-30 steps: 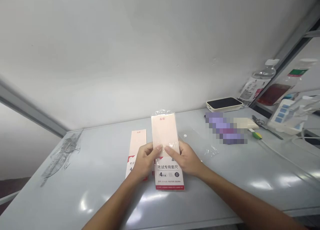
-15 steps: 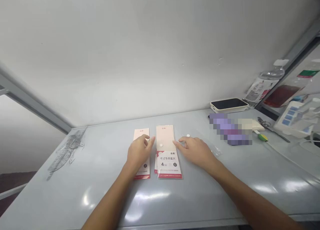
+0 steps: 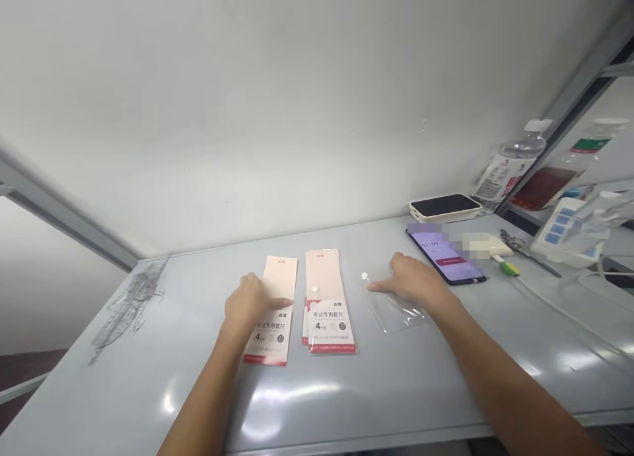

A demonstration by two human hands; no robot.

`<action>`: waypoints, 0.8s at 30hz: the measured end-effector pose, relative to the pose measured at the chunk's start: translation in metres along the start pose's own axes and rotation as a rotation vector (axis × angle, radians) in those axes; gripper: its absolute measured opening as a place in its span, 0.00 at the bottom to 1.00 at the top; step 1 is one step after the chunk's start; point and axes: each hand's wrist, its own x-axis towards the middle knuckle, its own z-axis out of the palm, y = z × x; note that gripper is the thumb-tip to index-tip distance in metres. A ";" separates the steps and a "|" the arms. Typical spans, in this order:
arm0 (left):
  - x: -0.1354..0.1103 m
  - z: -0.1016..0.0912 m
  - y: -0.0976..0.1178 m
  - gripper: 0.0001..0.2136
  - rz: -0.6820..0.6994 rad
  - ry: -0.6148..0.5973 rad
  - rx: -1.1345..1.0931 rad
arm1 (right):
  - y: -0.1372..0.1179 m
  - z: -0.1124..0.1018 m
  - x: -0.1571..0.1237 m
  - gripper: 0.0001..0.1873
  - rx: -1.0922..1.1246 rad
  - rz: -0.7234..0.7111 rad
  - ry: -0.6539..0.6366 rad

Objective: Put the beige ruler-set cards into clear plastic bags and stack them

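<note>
My left hand (image 3: 246,302) is closed on a pink-and-white printed card (image 3: 270,330) with a red bottom edge. Its thumb lies across the card's front, and the fingers bend around the left edge. The card slants slightly on the table. To its right lies a stack of similar cards (image 3: 331,324), the top one in a clear sleeve with a white snap button (image 3: 316,289); neither hand touches it. My right hand (image 3: 411,281) grips a clear plastic pouch (image 3: 396,314) near its upper side, beside the pouch's white button (image 3: 364,276). Some of its fingertips are hidden.
Clear rulers (image 3: 126,307) lie at the grey table's left end. At the right are a lit phone (image 3: 448,254), a second phone in a white case (image 3: 444,207), a white charger (image 3: 495,246) with a cable, scissors (image 3: 529,251) and bottles (image 3: 510,165) by the wall.
My left hand has moved left and down onto the left card, which now tilts. My right hand has moved right, away from the stack, to the clear pouch, which has shifted nearer.
</note>
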 end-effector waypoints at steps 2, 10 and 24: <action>0.002 -0.002 -0.001 0.25 0.011 0.007 -0.102 | 0.002 0.001 0.003 0.20 0.091 -0.003 -0.059; -0.009 -0.012 0.013 0.19 0.219 -0.103 -1.007 | -0.014 -0.001 -0.007 0.17 0.717 -0.265 0.339; -0.044 0.003 0.035 0.14 0.357 -0.026 -1.262 | -0.051 0.023 -0.049 0.10 0.642 -0.646 0.424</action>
